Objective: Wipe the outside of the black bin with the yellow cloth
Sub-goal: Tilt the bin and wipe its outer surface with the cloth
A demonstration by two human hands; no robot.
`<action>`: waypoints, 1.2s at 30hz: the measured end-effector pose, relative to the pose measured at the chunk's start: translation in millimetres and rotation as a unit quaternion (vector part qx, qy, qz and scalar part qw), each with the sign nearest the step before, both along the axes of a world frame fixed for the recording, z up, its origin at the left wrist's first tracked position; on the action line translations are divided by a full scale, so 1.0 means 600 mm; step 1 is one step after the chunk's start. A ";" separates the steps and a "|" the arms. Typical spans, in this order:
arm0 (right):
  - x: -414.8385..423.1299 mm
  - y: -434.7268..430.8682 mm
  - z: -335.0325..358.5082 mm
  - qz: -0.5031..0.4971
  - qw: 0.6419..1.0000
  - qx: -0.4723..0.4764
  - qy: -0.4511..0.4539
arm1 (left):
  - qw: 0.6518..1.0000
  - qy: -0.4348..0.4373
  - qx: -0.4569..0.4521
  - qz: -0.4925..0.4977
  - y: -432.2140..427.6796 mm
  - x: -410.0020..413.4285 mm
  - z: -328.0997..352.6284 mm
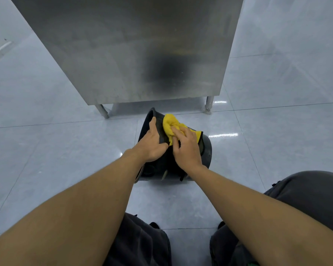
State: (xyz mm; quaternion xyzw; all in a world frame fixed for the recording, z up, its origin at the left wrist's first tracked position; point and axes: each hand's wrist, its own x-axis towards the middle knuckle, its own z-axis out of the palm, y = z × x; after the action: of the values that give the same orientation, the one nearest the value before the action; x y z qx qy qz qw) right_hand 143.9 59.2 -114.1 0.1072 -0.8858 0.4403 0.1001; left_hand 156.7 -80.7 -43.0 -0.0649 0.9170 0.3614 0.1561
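Knees bent, I crouched over the black bin (207, 150) tipped on the floor (65, 150). Left hand (151, 143) lay spread, steadying its wall; right hand (186, 146) pressed the yellow cloth (170, 124) there, mid-wipe. Next probably meant turning it.

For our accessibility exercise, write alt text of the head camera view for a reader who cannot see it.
A person's right hand presses a crumpled yellow cloth against a black plastic bin lying on its side on a glossy grey tiled floor, while the left hand steadies it. A brushed steel cabinet on legs stands behind.
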 end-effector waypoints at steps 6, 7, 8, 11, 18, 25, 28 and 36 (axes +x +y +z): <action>-0.021 0.056 -0.032 -0.173 0.971 0.068 -0.148 | 0.999 -0.027 -0.019 0.019 -0.014 0.007 -0.001; -0.019 0.062 -0.035 -0.196 0.961 0.063 -0.185 | 0.999 -0.032 -0.020 0.015 -0.015 0.008 0.003; -0.015 0.063 -0.036 -0.210 0.953 0.056 -0.211 | 0.999 -0.035 -0.022 0.014 -0.016 0.008 0.004; 0.000 0.046 -0.033 -0.170 0.968 0.066 -0.170 | 0.998 -0.038 -0.042 0.038 -0.018 0.004 0.003; 0.014 -0.002 0.006 0.086 0.995 0.037 0.031 | 0.996 0.008 -0.014 0.087 -0.008 -0.012 -0.005; 0.010 0.038 -0.020 -0.103 0.987 0.064 -0.105 | 0.995 0.035 0.004 0.095 -0.005 -0.002 -0.001; 0.008 0.073 -0.031 -0.198 0.955 0.082 -0.207 | 0.994 0.036 -0.026 0.099 -0.006 -0.001 0.002; 0.008 0.049 -0.008 -0.185 0.960 0.047 -0.203 | 0.996 0.015 -0.036 0.086 0.002 -0.011 0.007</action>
State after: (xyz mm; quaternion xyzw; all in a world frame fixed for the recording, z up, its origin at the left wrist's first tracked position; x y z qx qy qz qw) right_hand 148.8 88.5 -118.8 -0.1452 -0.9118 0.3841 -0.0071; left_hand 150.1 -79.7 -38.6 -0.1440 0.9227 0.3408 0.1086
